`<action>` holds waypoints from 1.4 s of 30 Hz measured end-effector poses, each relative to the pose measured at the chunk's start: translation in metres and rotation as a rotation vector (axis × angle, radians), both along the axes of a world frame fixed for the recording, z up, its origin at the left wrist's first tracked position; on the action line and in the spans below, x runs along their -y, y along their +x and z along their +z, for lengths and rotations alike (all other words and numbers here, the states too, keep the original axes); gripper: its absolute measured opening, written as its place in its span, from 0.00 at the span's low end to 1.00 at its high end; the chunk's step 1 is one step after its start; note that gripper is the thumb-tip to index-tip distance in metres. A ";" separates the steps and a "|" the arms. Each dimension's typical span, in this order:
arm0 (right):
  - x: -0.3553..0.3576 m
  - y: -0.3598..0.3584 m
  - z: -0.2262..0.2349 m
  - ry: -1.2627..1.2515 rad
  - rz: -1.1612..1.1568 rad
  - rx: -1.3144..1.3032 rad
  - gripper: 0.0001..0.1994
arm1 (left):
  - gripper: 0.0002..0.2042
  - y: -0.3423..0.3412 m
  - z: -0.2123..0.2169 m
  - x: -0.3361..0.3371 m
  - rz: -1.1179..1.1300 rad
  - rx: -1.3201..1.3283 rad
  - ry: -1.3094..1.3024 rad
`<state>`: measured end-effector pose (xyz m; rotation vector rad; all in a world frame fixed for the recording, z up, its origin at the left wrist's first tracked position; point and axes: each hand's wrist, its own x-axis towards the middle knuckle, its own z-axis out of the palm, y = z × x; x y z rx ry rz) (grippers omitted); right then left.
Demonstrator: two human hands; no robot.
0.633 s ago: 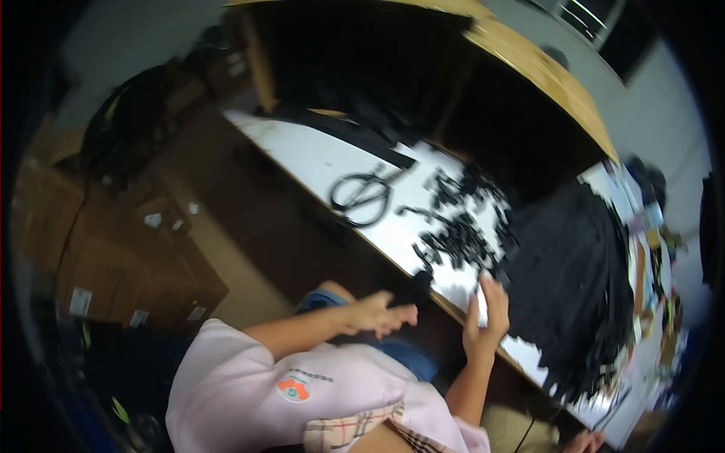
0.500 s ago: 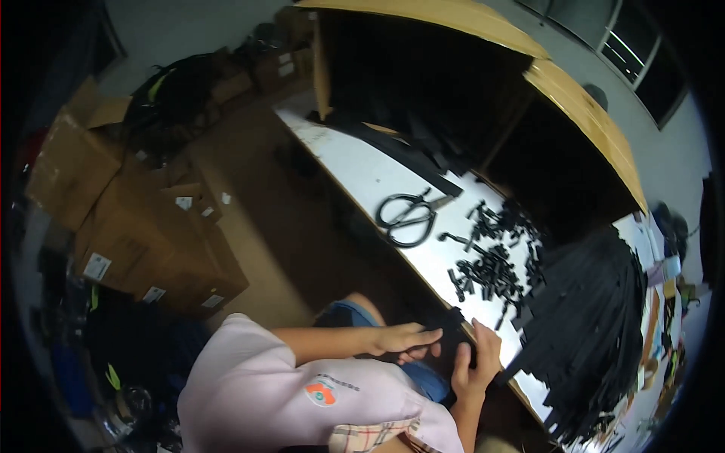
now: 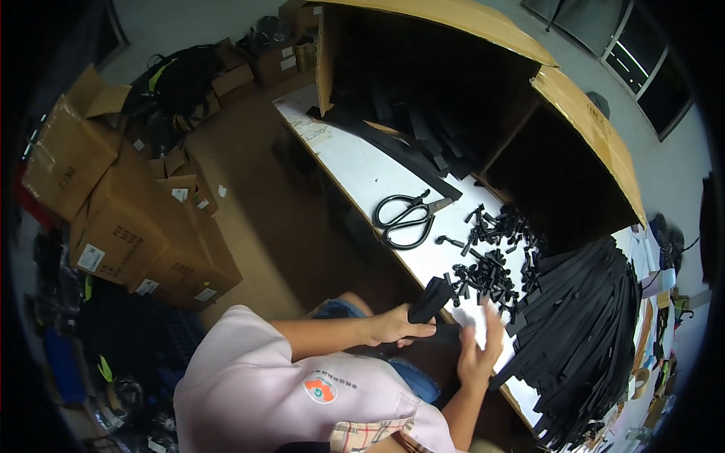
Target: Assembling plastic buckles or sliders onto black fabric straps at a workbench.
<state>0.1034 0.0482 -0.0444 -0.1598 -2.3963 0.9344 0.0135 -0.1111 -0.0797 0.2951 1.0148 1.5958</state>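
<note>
My left hand (image 3: 393,325) is closed around a folded black strap (image 3: 430,300), thumb on top; one part sticks up toward the table and another stretches right toward my other hand. My right hand (image 3: 482,347) is raised at the table's edge, slightly smeared, thumb and fingers apart with nothing seen between them. Small black buckle-like pieces (image 3: 487,272) lie heaped on the white table (image 3: 355,162) just beyond my hands. To the right of them spreads a large pile of black straps (image 3: 578,325).
Black-handled scissors (image 3: 405,221) lie on the table, left of the small pieces. Behind them stands a big open cardboard box (image 3: 596,136) with black strips inside and in front. Cardboard cartons (image 3: 143,234) are stacked on the floor at left, with dark bundles around them.
My right hand has come away from the strap and risen slightly, its fingers spread. My left hand has shifted a little left, and the strap's folded end now points up.
</note>
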 end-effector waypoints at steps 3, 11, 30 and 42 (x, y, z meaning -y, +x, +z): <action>-0.031 -0.028 -0.002 0.323 -0.209 0.248 0.28 | 0.08 0.000 0.000 0.002 0.090 -0.059 0.061; -0.034 -0.007 0.004 0.398 -0.199 0.222 0.26 | 0.10 0.013 -0.004 -0.008 0.228 -0.174 -0.081; 0.010 0.038 -0.013 -0.762 0.181 0.070 0.08 | 0.05 0.021 0.021 -0.024 0.059 -0.159 -0.122; 0.034 0.017 -0.007 0.084 0.222 -0.261 0.10 | 0.05 0.018 0.023 -0.028 0.216 -0.050 -0.247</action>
